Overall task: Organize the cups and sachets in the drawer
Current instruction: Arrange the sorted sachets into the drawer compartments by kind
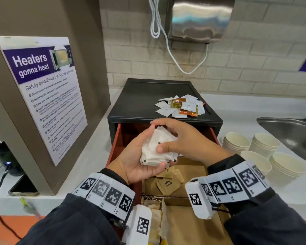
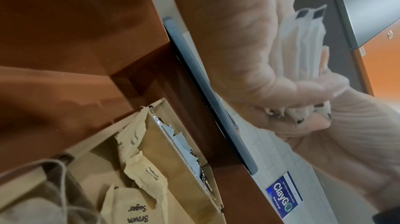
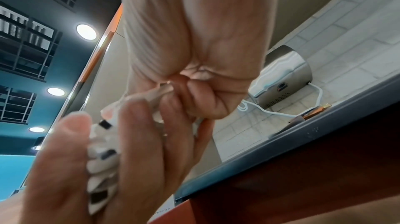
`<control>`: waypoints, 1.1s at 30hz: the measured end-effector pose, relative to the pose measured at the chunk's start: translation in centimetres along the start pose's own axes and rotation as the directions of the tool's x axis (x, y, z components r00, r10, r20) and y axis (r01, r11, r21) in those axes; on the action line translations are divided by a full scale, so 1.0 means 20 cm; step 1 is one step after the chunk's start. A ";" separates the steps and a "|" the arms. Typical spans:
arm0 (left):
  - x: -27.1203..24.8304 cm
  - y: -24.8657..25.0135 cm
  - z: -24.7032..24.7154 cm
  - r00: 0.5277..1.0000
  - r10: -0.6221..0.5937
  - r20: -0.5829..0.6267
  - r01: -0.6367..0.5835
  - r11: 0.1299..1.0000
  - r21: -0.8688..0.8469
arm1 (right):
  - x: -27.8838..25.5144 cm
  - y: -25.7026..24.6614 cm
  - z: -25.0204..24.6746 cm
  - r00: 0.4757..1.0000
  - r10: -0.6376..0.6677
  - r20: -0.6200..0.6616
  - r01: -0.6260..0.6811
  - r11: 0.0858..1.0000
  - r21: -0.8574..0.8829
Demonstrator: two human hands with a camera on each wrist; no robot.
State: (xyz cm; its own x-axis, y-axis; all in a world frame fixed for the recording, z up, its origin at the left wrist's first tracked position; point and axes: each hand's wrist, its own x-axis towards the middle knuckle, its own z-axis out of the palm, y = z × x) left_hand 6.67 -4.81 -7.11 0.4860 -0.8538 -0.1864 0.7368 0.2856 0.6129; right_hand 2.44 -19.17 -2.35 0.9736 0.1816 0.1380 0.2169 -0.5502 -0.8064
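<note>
Above the open red-brown drawer (image 1: pixel 115 147), both hands hold one thick bundle of white sachets (image 1: pixel 157 149). My left hand (image 1: pixel 140 156) cups the bundle from below, palm up, fingers curled round it. My right hand (image 1: pixel 168 137) grips it from above and the right, thumb on its face. The stack's edges (image 2: pixel 303 43) show in the left wrist view, and its black-tipped corners (image 3: pixel 101 150) in the right wrist view. Brown sugar sachets (image 1: pixel 168 183) lie in a cardboard compartment of the drawer. More mixed sachets (image 1: pixel 182 106) are piled on the black cabinet top (image 1: pixel 145 98). Stacks of paper cups (image 1: pixel 254 149) stand on the counter to the right.
A steel sink (image 1: pixel 290 131) lies at the far right, beyond the cups. A microwave safety sign (image 1: pixel 42 96) leans on the brown box at left, with a phone (image 1: pixel 23 188) and cable beneath. A metal dispenser (image 1: pixel 200 18) hangs on the tiled wall. Tea bags (image 1: pixel 154 209) fill the drawer's near compartment.
</note>
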 end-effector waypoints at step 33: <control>0.01 0.02 -0.03 0.972 0.233 0.029 -0.229 0.967 -0.117 | -0.01 0.00 0.05 0.947 -0.158 -0.279 0.172 0.985 0.028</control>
State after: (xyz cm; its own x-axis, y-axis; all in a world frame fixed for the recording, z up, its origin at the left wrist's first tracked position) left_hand 7.38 -4.61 -7.27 0.6307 -0.7759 -0.0157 0.6557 0.5220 0.5455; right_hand 2.26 -18.39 -2.86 0.9077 0.0312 0.4185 0.3794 -0.4875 -0.7864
